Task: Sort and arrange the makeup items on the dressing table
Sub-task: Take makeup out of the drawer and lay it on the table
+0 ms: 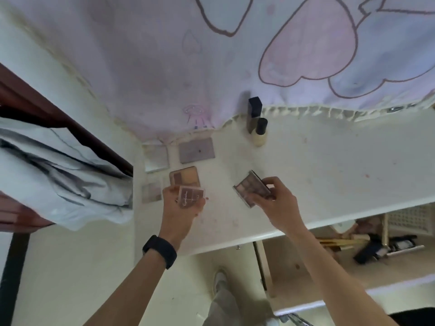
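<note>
The small clear-lidded palette [191,196] is pinched in the left hand [179,212], fingers curled round its edges, over the left end of the dressing table [329,172]. Just beyond it at twelve o'clock lies an orange-brown palette [185,176]. A pale palette [151,192] lies at nine o'clock, with a mauve palette [197,150] and a pale compact [156,158] farther back. At three o'clock the right hand [275,203] grips a larger eyeshadow palette [253,188], tilted; whether it touches the table cannot be told. Two bottles [259,123] stand at one o'clock. The small palette should probably go down flat and squared with its neighbours — not overlapping them — before the larger one follows.
</note>
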Demonstrator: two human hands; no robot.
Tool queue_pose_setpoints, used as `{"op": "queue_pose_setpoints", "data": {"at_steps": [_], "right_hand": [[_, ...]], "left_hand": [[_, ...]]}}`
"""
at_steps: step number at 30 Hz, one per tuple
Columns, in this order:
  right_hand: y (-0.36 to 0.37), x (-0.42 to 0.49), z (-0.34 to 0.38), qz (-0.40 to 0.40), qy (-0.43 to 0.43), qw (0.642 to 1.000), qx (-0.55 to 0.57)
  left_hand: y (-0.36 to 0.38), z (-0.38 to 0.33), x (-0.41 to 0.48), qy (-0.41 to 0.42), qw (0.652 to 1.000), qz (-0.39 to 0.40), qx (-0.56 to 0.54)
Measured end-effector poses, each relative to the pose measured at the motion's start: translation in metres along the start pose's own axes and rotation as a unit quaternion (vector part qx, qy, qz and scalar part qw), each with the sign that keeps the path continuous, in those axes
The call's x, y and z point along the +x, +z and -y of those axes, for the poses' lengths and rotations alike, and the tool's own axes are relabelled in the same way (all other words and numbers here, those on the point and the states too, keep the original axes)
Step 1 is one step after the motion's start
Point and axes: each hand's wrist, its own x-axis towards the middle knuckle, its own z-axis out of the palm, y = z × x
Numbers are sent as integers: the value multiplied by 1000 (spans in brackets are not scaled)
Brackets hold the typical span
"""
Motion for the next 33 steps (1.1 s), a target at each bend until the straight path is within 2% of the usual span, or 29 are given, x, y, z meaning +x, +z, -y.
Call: {"op": "queue_pose_setpoints", "data": {"at_steps": [5,9,13,21,28,33], "right_hand": [[52,50,37,76,-26,995,-52],[68,72,43,56,3,992,-110],[77,76,42,26,-26,986,-163],[89,79,47,31,-53,969,-241],[91,70,38,-8,-53,972,-227],[87,39,21,-51,-114,979,-161]], "left_hand": [[-46,-1,18,-21,999,-13,-43],[-61,-4,24,-31,998,-13,-51],[-65,-4,29,-44,998,-14,-45],[-68,2,31,-34,999,4,2],[-84,14,17,-32,999,-16,35],[-102,30,3,-36,993,-75,79]]}}
